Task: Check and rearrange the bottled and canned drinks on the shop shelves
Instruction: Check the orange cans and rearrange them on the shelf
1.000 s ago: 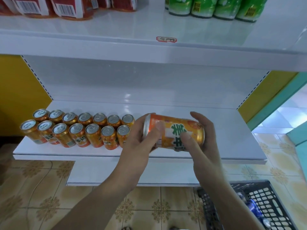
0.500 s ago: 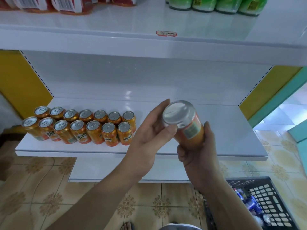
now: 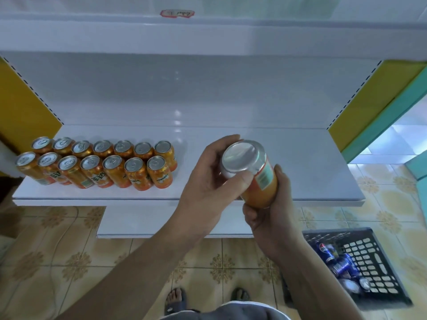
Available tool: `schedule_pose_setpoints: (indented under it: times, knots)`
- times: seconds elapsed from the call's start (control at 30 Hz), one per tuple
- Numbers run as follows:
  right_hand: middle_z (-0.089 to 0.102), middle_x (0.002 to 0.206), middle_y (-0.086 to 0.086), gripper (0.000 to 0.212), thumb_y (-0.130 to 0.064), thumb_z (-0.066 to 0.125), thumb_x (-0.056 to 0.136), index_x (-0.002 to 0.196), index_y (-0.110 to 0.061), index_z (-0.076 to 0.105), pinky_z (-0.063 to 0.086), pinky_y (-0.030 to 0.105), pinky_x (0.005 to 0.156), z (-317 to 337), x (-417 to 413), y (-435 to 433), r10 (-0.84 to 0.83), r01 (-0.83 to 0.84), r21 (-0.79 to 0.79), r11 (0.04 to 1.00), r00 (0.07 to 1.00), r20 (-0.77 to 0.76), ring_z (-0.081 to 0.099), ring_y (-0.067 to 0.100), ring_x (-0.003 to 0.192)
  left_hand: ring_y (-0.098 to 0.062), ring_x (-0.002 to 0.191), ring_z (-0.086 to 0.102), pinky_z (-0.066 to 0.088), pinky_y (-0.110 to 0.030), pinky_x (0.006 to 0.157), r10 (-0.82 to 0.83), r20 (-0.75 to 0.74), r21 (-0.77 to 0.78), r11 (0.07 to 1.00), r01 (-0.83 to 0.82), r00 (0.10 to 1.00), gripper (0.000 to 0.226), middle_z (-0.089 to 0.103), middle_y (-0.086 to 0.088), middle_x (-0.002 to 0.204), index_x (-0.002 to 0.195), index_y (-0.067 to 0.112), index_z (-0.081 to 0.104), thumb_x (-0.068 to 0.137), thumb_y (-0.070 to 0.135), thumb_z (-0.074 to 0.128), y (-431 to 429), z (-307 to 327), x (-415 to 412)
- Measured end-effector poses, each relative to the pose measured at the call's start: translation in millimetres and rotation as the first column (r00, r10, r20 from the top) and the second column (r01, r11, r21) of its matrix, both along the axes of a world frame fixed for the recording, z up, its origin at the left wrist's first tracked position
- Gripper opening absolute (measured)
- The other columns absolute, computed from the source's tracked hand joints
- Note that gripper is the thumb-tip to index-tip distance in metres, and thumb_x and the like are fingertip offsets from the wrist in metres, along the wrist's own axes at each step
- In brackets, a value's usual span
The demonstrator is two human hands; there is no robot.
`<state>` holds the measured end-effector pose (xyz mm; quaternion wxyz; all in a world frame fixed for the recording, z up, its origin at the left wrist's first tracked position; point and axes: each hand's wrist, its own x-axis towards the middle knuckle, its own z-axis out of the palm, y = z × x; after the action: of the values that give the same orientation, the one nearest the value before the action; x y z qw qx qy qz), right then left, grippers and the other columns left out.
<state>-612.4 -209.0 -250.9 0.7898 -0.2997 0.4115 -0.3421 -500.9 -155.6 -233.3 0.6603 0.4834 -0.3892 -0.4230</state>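
Observation:
An orange drink can [image 3: 256, 179] is held in front of the white shelf [image 3: 300, 172], its plain silver end turned up toward the camera. My right hand [image 3: 270, 211] grips the can's lower body from below and from the right. My left hand [image 3: 208, 181] holds the upper rim, thumb on the near edge and fingers curled round the far side. On the shelf's left part stand several matching orange cans [image 3: 99, 162] in two neat rows, tabs up.
A black plastic crate [image 3: 374, 257] with several blue cans [image 3: 339, 264] sits on the tiled floor at the lower right. An upper shelf [image 3: 208, 35] with a red price tag [image 3: 177, 13] overhangs. My sandalled feet [image 3: 175, 299] show at the bottom.
The can has been turned from lying sideways to standing with its silver end facing up. Both hands have stayed on it, and the view has tilted further down.

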Motion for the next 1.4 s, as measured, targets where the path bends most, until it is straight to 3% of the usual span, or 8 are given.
schedule_pose_setpoints:
  times: [0.3,0.53,0.73,0.93,1.1,1.17,1.3,1.4]
  knots:
    - [0.063,0.065,0.011,0.061,-0.059,0.039,0.100,0.066,-0.024,0.076,0.033,0.020,0.038,-26,-49,-7,-0.004,0.008,0.055,0.998,0.998,-0.059,0.044,0.019,0.057,-0.007,0.114,0.061,0.053,-0.024,0.087,0.046,-0.002,0.123,0.991,-0.045,0.999,0.043,0.065,0.009,0.122,0.123,0.027,0.057,0.080,0.021,0.065,-9,-23,-49]
    - [0.063,0.068,0.013,0.055,-0.060,0.041,0.099,0.085,-0.015,0.068,0.033,0.020,0.037,-46,-85,8,-0.108,0.129,0.112,0.985,0.978,-0.177,0.041,0.012,0.042,-0.010,0.110,0.062,0.053,-0.028,0.093,-0.071,-0.129,0.218,0.971,0.098,0.989,0.049,0.067,0.006,0.117,0.122,0.022,0.060,0.074,0.023,0.072,-16,-51,-71]
    - [0.059,0.062,0.004,0.053,-0.061,0.042,0.099,0.086,-0.016,0.066,0.032,0.021,0.037,-75,-128,26,-0.197,0.251,0.184,0.950,0.943,-0.266,0.040,0.011,0.042,-0.006,0.099,0.064,0.053,-0.021,0.083,-0.192,-0.313,0.250,0.928,0.276,0.930,0.048,0.067,0.003,0.111,0.124,0.015,0.057,0.078,0.015,0.066,-14,-84,-110]
    - [0.060,0.067,0.008,0.056,-0.066,0.043,0.095,0.100,-0.014,0.065,0.029,0.018,0.034,-113,-189,21,-0.192,0.254,0.318,0.913,0.958,-0.215,0.036,0.010,0.042,-0.009,0.108,0.064,0.054,-0.025,0.090,-0.237,-0.188,0.354,0.889,0.291,0.953,0.058,0.067,0.001,0.119,0.131,0.012,0.057,0.077,0.021,0.076,-20,-117,-161]
    - [0.060,0.072,0.007,0.055,-0.063,0.051,0.094,0.108,-0.012,0.066,0.036,0.017,0.036,-171,-269,3,-0.171,0.285,0.458,0.842,0.946,-0.274,0.045,0.009,0.045,0.002,0.105,0.063,0.055,-0.025,0.088,-0.331,0.095,0.554,0.801,0.226,0.939,0.043,0.067,0.013,0.116,0.123,0.030,0.062,0.083,0.040,0.072,-42,-175,-221]
    - [0.059,0.071,0.005,0.052,-0.061,0.053,0.095,0.115,-0.014,0.064,0.038,0.018,0.040,-203,-309,-10,-0.127,0.295,0.485,0.823,0.929,-0.348,0.050,0.010,0.047,0.006,0.098,0.063,0.053,-0.023,0.088,-0.317,0.182,0.654,0.746,0.126,0.931,0.032,0.068,0.016,0.110,0.118,0.033,0.064,0.088,0.034,0.073,-51,-212,-254]
    - [0.062,0.072,0.006,0.039,-0.053,0.056,0.096,0.108,-0.017,0.062,0.038,0.023,0.049,-285,-395,-44,-0.066,0.334,0.507,0.795,0.877,-0.475,0.054,0.011,0.050,0.001,0.097,0.062,0.050,-0.016,0.085,-0.348,0.126,0.814,0.571,0.103,0.929,0.026,0.067,0.014,0.106,0.116,0.030,0.064,0.090,0.029,0.071,-76,-294,-335]
    - [0.065,0.097,0.012,0.056,-0.055,0.064,0.091,0.125,-0.013,0.051,0.045,0.023,0.048,-349,-437,-68,0.009,0.353,0.496,0.794,0.808,-0.589,0.060,0.012,0.054,0.000,0.092,0.060,0.044,-0.006,0.076,-0.400,0.079,0.871,0.474,0.132,0.913,0.025,0.065,0.013,0.101,0.118,0.025,0.065,0.093,0.030,0.068,-92,-338,-374]
